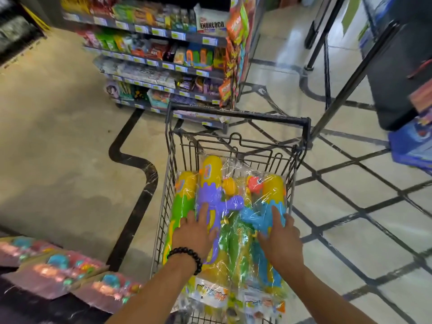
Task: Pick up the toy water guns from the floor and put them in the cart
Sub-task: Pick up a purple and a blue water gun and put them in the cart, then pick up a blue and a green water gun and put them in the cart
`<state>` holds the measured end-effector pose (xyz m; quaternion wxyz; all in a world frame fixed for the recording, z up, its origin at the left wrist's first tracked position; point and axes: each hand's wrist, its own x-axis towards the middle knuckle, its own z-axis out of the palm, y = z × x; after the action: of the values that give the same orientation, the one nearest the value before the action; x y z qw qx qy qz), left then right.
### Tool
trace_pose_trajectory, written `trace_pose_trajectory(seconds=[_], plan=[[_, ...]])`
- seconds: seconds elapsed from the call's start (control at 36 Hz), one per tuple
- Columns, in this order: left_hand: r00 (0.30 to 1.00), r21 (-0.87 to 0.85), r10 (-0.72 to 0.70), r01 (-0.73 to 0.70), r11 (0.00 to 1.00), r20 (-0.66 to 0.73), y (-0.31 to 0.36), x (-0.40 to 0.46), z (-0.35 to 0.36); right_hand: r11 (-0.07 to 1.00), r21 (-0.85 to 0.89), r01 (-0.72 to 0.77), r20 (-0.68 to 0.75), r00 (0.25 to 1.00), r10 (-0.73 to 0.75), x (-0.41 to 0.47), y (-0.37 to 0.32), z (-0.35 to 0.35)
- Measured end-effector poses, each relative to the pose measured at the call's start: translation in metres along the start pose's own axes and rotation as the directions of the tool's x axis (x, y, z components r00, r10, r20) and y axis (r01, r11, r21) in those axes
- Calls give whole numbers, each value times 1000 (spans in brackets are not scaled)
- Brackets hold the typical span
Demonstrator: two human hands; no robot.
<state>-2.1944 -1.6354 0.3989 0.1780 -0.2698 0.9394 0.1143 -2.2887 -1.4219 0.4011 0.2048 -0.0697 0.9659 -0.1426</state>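
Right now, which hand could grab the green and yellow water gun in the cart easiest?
Probably the left hand. It rests on the purple water gun, right beside the green and yellow water gun at the cart's left side. The right hand lies across on the blue one.

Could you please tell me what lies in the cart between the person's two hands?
In the head view, a green and yellow bagged water gun lies between the left hand and the right hand, inside the wire cart.
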Motion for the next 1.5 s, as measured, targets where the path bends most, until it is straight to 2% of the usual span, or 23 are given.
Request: trace_pose_trajectory(seconds=[0.19, 0.42, 0.64, 0.78, 0.89, 0.97, 1.06, 1.11, 1.28, 1.42, 1.5], plan=[[988, 168, 139, -127, 978, -61, -16, -27, -52, 962, -128, 241, 12, 970, -241, -33, -33, -38], [950, 229, 254, -211, 950, -181, -38, -75, -121, 864, -221, 452, 73, 891, -447, -92, -80, -98], [917, 160, 256, -216, 963, -305, -57, -139, -165, 762, -287, 580, 141, 813, -566, -142, -117, -143], [924, 127, 160, -123, 984, -346, -68, -188, -175, 656, -333, 678, 186, 729, -659, -160, -134, -155], [941, 59, 49, -31, 998, -335, -75, -235, -167, 516, -353, 781, 240, 608, -756, -177, -144, -159], [939, -37, -83, 75, 997, -335, -70, -278, -154, 387, -327, 862, 278, 479, -832, -189, -146, -154], [909, -137, -237, 201, 970, -344, -59, -326, -138, 289, -280, 916, 335, 375, -864, -211, -144, -145], [879, -146, -304, 269, 952, -367, -54, -362, -125, 201, -253, 946, 372, 287, -883, -233, -144, -138], [763, -210, -529, 486, 848, -370, -60, -485, -79, -49, -197, 979, 435, 43, -899, -332, -152, -114], [596, -296, -709, 648, 702, -377, -70, -612, -32, -306, -140, 942, 494, -201, -846, -439, -155, -72], [498, -351, -799, 721, 597, -337, -68, -694, 0, -414, -82, 907, 516, -317, -796, -506, -146, -45]])
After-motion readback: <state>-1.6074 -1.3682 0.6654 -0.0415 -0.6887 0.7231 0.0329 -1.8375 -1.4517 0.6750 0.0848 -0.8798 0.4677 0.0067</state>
